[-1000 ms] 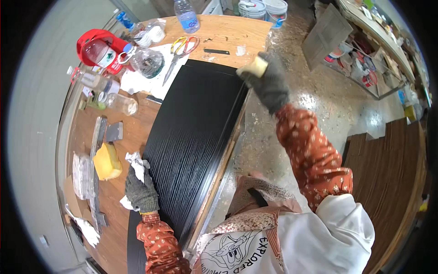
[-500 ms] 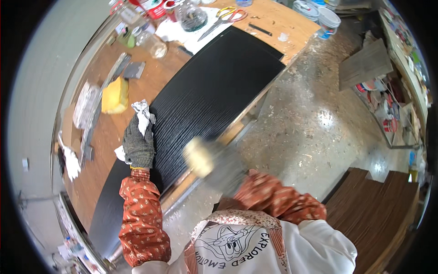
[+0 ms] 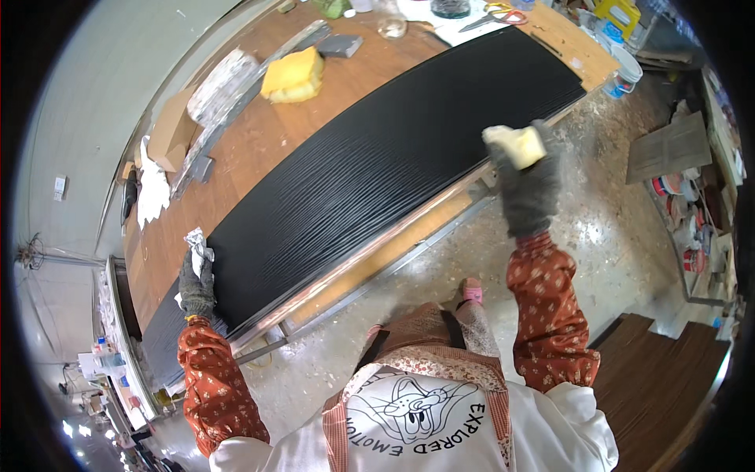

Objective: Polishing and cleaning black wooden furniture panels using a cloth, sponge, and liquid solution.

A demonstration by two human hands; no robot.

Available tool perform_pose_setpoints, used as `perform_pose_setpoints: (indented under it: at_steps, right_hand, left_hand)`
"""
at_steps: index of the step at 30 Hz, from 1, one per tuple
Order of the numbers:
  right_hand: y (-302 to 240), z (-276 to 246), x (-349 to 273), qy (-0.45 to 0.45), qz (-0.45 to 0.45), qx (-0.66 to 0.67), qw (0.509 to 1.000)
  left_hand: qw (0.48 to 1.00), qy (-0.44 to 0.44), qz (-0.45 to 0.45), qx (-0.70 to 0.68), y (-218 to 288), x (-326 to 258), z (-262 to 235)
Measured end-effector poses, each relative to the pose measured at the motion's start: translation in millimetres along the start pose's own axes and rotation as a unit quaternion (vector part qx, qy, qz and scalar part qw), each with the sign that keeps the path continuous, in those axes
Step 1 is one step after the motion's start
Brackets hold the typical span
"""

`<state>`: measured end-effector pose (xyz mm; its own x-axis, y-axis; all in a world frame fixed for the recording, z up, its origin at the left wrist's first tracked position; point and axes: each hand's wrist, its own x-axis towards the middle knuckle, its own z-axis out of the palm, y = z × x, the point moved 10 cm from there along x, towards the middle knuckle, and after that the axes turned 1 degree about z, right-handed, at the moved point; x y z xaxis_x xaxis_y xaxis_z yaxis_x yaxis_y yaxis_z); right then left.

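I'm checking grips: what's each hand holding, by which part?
Right hand: pale yellow pad, apparently by its right side. Left hand: crumpled white wad, far end sticking out; grip hidden.

Workshop, in working use. Long brown wooden worktop point(image 3: 252, 149), bearing one grooved black panel point(image 3: 370, 169), one yellow sponge block point(image 3: 291, 77), and, toward the far right end, red-handled scissors point(image 3: 511, 15). Hard grey floor point(image 3: 598, 236), speckled throughout. White bucket point(image 3: 626, 66) and yellow container point(image 3: 617, 16), beyond the far right end. Grey board point(image 3: 671, 148), propped, far right; red-and-white tubs point(image 3: 694, 259), crammed close by. Dark brown boards point(image 3: 661, 385), near right. Bottles and oddments point(image 3: 110, 363), near left. Apron point(image 3: 421, 330), worn.
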<state>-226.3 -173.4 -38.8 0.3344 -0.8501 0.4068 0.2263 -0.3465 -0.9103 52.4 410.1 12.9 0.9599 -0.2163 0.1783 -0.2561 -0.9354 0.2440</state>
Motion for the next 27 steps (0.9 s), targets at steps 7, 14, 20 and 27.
perform_pose_setpoints:
  at_steps: [7,14,20,27]
  right_hand:
    - [-167,226,-329,-0.313,-0.107,-0.056,0.942]
    - [-204,225,-344,-0.226,-0.291,-0.158,0.916]
    - [-159,180,-327,-0.009,0.011,-0.087,0.996]
    - [-256,406,-631,-0.499,-0.040,-0.001,0.866]
  left_hand:
    - [0.992,-0.086,-0.016,-0.087,-151,19,-5]
    - [0.988,-0.038,0.147,0.022,-195,-14,-49]
    - [0.981,0.044,0.179,0.054,-306,-50,-88]
    - [0.981,0.030,0.130,0.140,-425,-170,-146]
